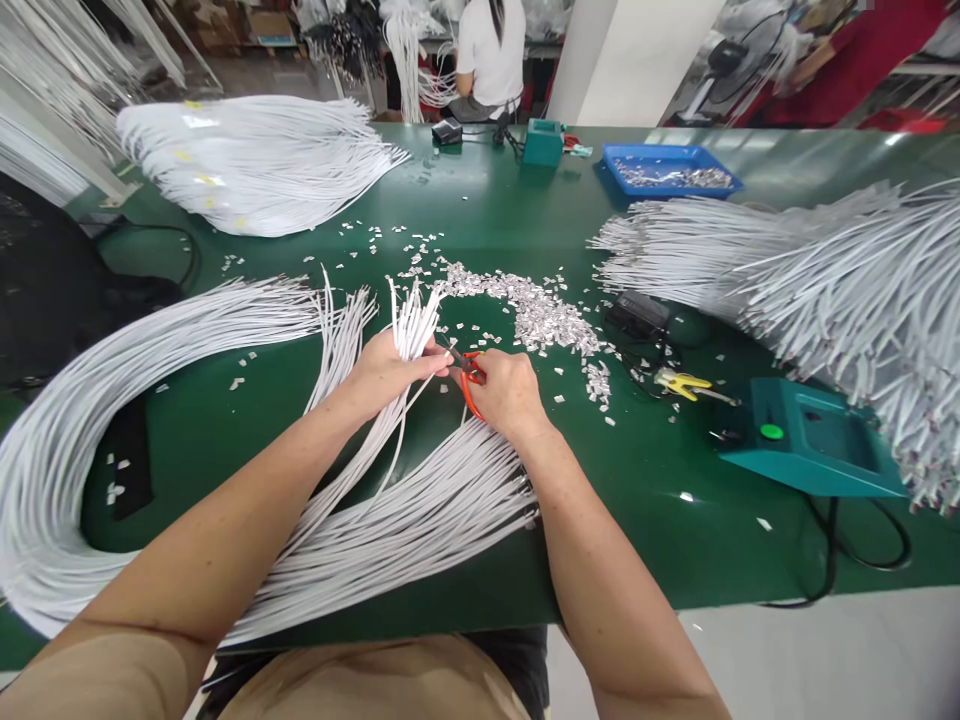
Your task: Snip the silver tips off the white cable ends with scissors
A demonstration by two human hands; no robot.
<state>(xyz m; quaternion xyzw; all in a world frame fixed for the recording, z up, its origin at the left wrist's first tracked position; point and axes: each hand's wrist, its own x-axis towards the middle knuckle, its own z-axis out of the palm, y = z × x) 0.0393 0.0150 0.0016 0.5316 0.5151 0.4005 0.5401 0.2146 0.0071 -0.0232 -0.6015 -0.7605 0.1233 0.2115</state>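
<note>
Mid green desk (622, 545), L hand (386, 375) grips a bunch of white cables (415, 322), R hand (510, 392) holds red-handled cutters (472, 376) w/ tips by L hand. From hands: pile of silvery bits (551, 322) abt 2 o'clock, teal box (814, 450) ~3, curved cable bundle (64, 420) ~9.

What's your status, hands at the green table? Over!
Left hand: grip around a bunch of thin white cables. Right hand: grip on a metal tool with orange-red handles. Small, flat, silvery-white pieces scattered just beyond, seemingly not blocking either hand.

Cables (405, 540) on table (622, 560), scraps (551, 325) beyond, tray (667, 190) behind, apparently holding scraps
</note>
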